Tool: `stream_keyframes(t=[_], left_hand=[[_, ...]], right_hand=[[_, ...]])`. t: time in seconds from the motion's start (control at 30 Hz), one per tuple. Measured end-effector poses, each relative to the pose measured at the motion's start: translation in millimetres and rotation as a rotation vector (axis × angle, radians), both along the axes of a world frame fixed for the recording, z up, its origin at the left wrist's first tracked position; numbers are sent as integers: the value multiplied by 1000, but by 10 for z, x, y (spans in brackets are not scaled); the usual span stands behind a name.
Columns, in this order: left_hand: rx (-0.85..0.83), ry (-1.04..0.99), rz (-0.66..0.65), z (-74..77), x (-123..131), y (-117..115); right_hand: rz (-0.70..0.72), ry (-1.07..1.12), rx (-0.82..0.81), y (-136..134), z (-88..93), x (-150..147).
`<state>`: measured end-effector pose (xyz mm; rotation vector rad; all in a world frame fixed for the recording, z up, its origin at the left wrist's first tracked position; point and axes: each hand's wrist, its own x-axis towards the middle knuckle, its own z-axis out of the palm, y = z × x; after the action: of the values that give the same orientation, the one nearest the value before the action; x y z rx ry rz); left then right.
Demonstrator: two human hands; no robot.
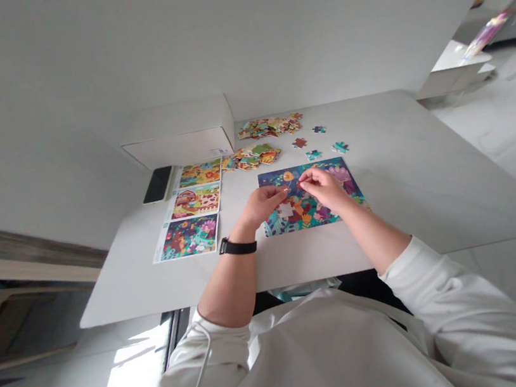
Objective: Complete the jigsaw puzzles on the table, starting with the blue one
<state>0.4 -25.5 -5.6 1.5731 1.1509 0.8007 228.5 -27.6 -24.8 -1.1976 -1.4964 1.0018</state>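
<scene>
Left hand (263,205) and right hand (322,189): fingertips (285,189) narrowly pinched, both sets nearly meeting; anything held between them too small to tell. Directly beneath the fingers: partly assembled rectangular cardboard jigsaw puzzle (311,208), dark blue with teal leaves and orange flowers, one gap showing white just below the left fingertips. Just ahead of the fingers: four loose teal and maroon puzzle pieces (313,155). Farther ahead: two heaps of multicoloured cardboard puzzle pieces (270,126). Left of the fingers: column of three glossy, colourful rectangular picture sheets (196,201). Beyond those sheets: black smartphone (157,184) and white rectangular box (177,134). Behind the left hand: black strap wristband (237,246). Behind both hands: white long sleeves (407,268). Under everything: smooth white table (406,192).
</scene>
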Motion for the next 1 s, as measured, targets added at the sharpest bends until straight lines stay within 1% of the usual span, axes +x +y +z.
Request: stream_keyframes(t=[0.1,0.33,0.57,0.67,0.8,0.9,1.0], left_hand=[[-22,21,-44,23,2,-23],[-7,39,-30,23,-2,-22],[3,59,-73,57,14,-68],[-17,67,-28,24,16,-44],[-2,-12,110,2,7,8],[38,-78,194,19,-12,37],[73,-61,214,30,-46,54]], right_hand=[[12,-12,7,0,-8,15],[23,-29,7,-12,-13,15],[31,-54,26,-17,-2,9],[39,-35,13,-22,0,13],[59,5,-2,-45,30,4],[92,-42,15,-66,59,-6],[116,-107,35,-74,75,-6]])
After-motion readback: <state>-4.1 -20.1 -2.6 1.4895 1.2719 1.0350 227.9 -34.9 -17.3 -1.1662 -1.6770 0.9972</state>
